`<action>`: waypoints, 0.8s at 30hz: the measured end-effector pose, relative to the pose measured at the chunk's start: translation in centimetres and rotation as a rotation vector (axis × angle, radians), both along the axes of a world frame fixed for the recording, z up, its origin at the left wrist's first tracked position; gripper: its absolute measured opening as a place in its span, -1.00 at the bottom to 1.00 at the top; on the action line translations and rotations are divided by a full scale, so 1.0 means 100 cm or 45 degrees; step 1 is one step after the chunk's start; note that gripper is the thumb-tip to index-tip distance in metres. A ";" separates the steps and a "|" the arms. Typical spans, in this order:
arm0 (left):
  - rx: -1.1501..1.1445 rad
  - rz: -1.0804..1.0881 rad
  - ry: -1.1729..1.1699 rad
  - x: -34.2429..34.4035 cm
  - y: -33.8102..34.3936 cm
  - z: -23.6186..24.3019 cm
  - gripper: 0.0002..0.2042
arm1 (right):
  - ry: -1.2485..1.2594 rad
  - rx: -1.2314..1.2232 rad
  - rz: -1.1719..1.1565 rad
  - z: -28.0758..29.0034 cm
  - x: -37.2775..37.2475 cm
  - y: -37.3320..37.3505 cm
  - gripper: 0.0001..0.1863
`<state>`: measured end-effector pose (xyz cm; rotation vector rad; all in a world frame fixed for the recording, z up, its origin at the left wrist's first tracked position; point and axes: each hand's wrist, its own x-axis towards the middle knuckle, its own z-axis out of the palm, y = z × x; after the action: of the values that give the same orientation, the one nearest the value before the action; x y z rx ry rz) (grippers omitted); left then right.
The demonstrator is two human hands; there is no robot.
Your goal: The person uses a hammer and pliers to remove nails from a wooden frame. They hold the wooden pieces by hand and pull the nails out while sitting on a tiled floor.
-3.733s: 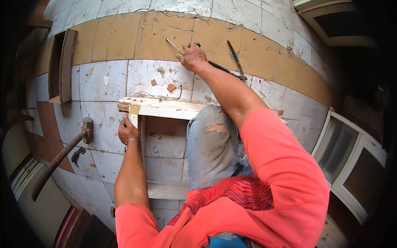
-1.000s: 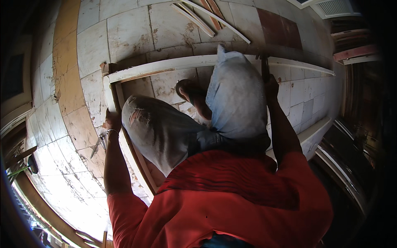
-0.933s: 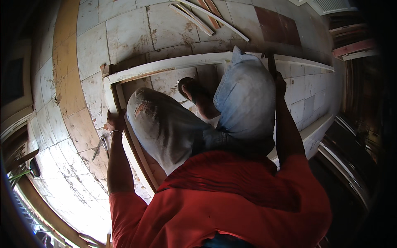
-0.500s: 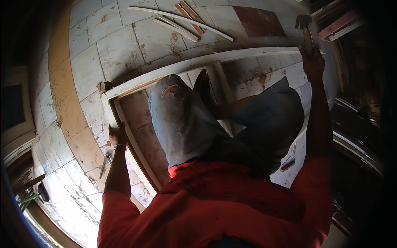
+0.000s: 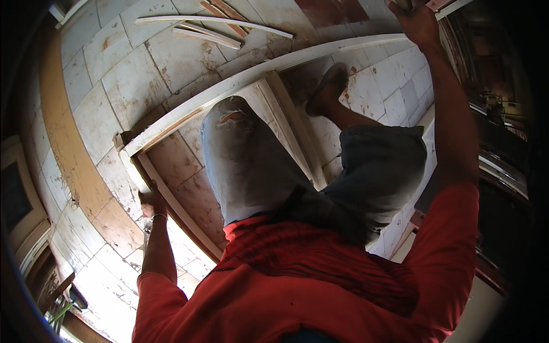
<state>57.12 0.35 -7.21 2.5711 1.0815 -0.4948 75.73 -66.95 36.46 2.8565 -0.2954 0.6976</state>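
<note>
My left hand (image 5: pixel 151 200) is closed on the left rail of a pale wooden frame (image 5: pixel 297 52) lying on the tiled floor, near its corner. My right hand (image 5: pixel 417 26) is raised at the upper right, fingers curled round the hammer's handle (image 5: pixel 405 6); the hammer's head is out of view. My jeans-clad legs (image 5: pixel 246 160) are inside the frame, one knee torn, beside a crossbar (image 5: pixel 291 126). My sandalled foot (image 5: pixel 326 88) rests beyond that crossbar.
Loose wooden strips (image 5: pixel 214 23) lie on the floor past the frame. A framed panel (image 5: pixel 17 200) stands at the far left edge. Dark stacked timber (image 5: pixel 460 46) lines the right side, and assorted wood and clutter (image 5: pixel 60 297) sit at the lower left.
My right hand has lifted up and rightward with the hammer, whose head has left the view. My right leg has swung outward, foot past the crossbar. The view has turned.
</note>
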 end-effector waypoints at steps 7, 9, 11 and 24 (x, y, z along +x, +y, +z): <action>-0.049 0.045 -0.155 -0.001 0.003 -0.006 0.03 | 0.448 0.062 0.025 -0.046 -0.006 -0.005 -0.20; -0.150 -0.031 -0.132 0.003 0.009 -0.004 -0.01 | 0.494 0.262 0.105 -0.069 -0.002 -0.008 -0.23; -0.221 -0.219 -0.314 0.007 0.023 0.013 -0.02 | 0.464 0.283 0.253 -0.094 0.008 -0.009 -0.23; -1.231 -0.467 -0.689 0.274 -0.397 0.246 -0.46 | 0.824 0.955 0.834 -0.215 0.154 0.031 -0.28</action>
<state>84.53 -39.33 17.36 1.8226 0.0955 -0.2631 91.11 -63.88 14.98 3.6851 0.6313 -0.4149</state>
